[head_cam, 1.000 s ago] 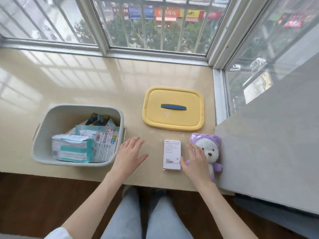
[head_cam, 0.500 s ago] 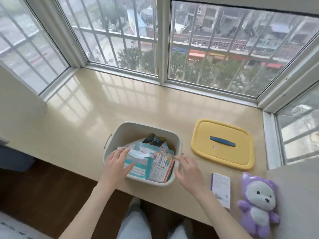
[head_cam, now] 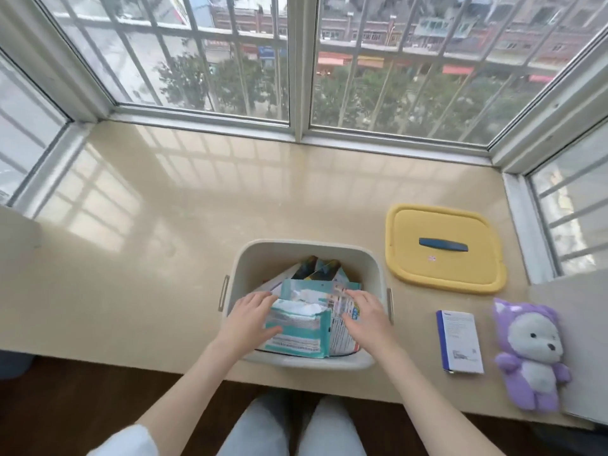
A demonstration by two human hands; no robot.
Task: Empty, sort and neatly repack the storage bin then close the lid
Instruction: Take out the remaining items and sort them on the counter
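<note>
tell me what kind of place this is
Probably a bay-window ledge in an upper-floor flat: barred windows wrap three sides of the glossy beige sill, treetops and shopfronts lie below, and a plush toy and storage bin sit on it.
</note>
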